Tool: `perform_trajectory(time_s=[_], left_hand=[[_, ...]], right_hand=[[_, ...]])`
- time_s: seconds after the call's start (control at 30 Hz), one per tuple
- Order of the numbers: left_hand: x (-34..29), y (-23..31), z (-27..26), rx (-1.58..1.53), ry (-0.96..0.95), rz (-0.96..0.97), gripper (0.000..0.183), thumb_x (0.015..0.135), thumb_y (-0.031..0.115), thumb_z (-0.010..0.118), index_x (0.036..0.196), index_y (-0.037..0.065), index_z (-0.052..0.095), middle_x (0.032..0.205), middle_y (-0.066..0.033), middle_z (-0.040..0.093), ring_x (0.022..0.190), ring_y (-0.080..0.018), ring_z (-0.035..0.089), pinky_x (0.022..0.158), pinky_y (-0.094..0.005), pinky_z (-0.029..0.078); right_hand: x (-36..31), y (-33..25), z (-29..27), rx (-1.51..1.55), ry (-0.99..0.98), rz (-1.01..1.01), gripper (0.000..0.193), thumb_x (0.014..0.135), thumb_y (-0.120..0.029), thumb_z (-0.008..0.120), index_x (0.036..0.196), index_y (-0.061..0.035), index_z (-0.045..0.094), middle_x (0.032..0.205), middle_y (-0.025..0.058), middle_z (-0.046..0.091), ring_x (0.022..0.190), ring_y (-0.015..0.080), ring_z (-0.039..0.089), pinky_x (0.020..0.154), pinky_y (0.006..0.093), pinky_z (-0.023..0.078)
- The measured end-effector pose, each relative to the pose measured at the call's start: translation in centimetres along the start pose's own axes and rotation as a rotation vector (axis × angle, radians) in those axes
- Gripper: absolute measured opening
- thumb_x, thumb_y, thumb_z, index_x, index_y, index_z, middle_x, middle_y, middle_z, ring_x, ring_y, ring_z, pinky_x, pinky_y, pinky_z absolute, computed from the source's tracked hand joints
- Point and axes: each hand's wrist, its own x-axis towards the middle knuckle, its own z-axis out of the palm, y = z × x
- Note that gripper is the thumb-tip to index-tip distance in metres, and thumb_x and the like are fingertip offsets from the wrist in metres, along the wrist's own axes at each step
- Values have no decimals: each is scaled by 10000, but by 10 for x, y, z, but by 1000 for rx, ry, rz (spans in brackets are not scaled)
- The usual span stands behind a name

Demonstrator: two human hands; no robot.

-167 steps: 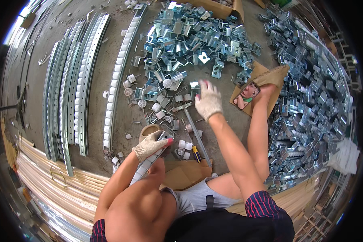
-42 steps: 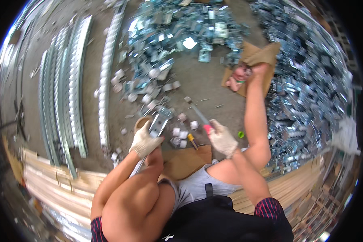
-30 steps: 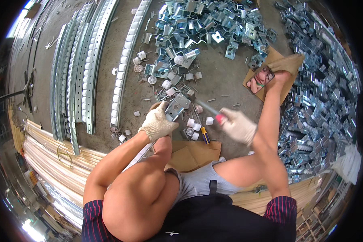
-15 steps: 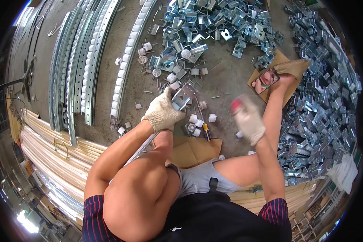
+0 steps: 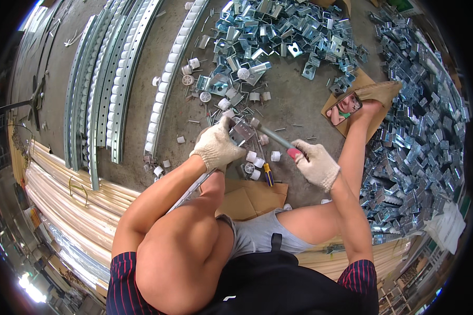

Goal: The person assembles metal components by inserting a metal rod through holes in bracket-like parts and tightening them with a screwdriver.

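My left hand (image 5: 215, 146), in a cream knit glove, grips a shiny U-shaped metal bracket (image 5: 243, 132) over the floor, beside a metal roller rail (image 5: 190, 190) running down past my knee. My right hand (image 5: 317, 164), gloved too, is closed round the red grip of a hammer (image 5: 276, 137) with a grey shaft. Its small head lies right by the bracket's right side; whether they touch I cannot tell. Below the bracket are several white plastic rollers (image 5: 252, 157) and a yellow-and-blue screwdriver (image 5: 268, 174). My left fingertips are partly hidden behind the bracket.
Loose brackets form a heap (image 5: 294, 37) ahead and a larger one (image 5: 415, 136) at the right. Roller rails (image 5: 115, 105) lie to the left, with wrapped long pale tubes (image 5: 73, 194) nearer. A phone (image 5: 345, 108) rests by my right foot on cardboard (image 5: 373, 79). More cardboard (image 5: 247, 198) lies between my legs.
My right hand was blurred and lifted with the hammer; now the hammer points left, its head down at the bracket. The left hand still holds the bracket, shifted slightly right and down.
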Motion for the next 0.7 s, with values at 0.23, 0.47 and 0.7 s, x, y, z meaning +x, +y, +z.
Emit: perform_trajectory(time_s=[0.23, 0.47, 0.7], left_hand=[[12, -21, 28, 65, 77, 145, 743, 725, 376, 840, 1329, 4, 621, 1218, -267, 707, 1141, -428, 693, 970, -477, 562], [-29, -63, 44, 222, 207, 303, 864, 730, 366, 868, 1473, 67, 546, 1536, -234, 506, 1503, -505, 358, 1229, -579, 336], [-138, -176, 63, 66, 164, 163, 601, 946, 272, 643, 1502, 62, 552, 1490, -215, 555, 1423, -436, 486, 1166, -500, 442]], right_hand=[[7, 42, 38, -15, 449, 209, 198, 1027, -177, 631, 1186, -63, 662, 754, 245, 648, 637, 348, 687, 611, 445, 510], [22, 88, 115, -378, 525, 249, 414, 982, -314, 648, 1338, -102, 641, 1224, 216, 685, 1076, 415, 696, 923, 526, 560], [66, -6, 105, 173, 388, 86, 581, 981, -441, 660, 1449, -114, 552, 1340, 233, 629, 1182, 450, 651, 1032, 520, 522]])
